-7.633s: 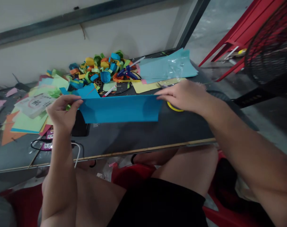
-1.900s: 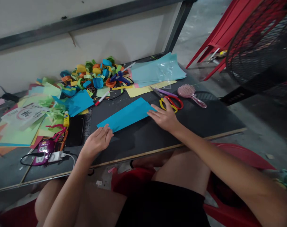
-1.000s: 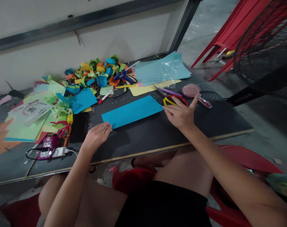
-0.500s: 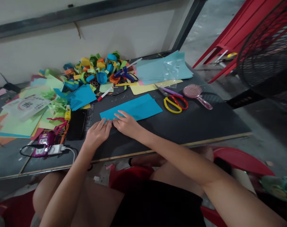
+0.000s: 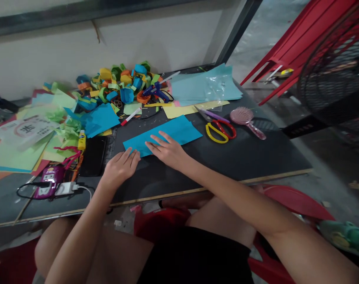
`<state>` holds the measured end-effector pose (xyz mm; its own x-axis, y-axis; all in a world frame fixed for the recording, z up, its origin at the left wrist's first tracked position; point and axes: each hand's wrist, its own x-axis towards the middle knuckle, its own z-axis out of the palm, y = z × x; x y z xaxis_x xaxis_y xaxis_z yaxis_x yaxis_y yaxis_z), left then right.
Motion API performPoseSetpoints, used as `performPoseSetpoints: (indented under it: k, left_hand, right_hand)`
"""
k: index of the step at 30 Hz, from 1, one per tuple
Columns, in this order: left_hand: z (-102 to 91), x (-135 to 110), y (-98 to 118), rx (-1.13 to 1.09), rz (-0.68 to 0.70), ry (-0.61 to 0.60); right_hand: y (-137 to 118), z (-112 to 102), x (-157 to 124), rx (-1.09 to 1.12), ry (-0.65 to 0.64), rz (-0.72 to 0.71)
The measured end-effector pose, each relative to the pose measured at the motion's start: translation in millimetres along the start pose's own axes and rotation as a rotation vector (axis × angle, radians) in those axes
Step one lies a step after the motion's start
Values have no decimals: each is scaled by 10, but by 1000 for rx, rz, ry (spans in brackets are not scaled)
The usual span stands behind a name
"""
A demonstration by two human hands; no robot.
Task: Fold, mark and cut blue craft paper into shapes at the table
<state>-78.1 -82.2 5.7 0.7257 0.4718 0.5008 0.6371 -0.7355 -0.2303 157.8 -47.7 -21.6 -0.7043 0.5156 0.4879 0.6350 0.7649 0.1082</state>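
A folded sheet of blue paper [image 5: 179,132] lies flat on the dark table, its long side slanting up to the right. My left hand [image 5: 122,165] rests its fingertips on the paper's near left corner, fingers stretched out and close together. Over the near edge, right of that corner, my right hand [image 5: 166,150] lies with its fingers spread and pressing lightly on the sheet. Neither hand grips anything. To the paper's right lie scissors [image 5: 217,132] with one yellow and one red handle.
Behind the paper are a marker [image 5: 131,116], a blue glue gun [image 5: 156,91] and a heap of folded paper pieces [image 5: 126,79]. A phone [image 5: 93,156], a glue stick [image 5: 82,140] and a purple power socket [image 5: 50,181] lie left. A hairbrush [image 5: 246,120] and a fan [image 5: 335,75] are right.
My right hand has slid right along the paper's near edge, away from my left hand, with its fingers spreading. My left hand has stayed at the corner. The view has shifted slightly.
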Motion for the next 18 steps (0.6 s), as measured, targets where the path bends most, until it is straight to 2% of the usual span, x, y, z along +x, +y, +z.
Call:
performPoseSetpoints:
  k: [6,11,14,18]
  left_hand:
    - [7,-13,-32,-8,-12,2]
    - [-70,14,-90,121,48,40]
    - [-117,10,-123,155,52,46]
    - [-134,-20,-133,79,16,57]
  right_hand:
    - [89,-39,-11,27,-35,27]
    - [154,-85,-11,16,-59,53]
    - [168,-83,-34,51,-39,61]
    - [170,-90,-98,100,18,72]
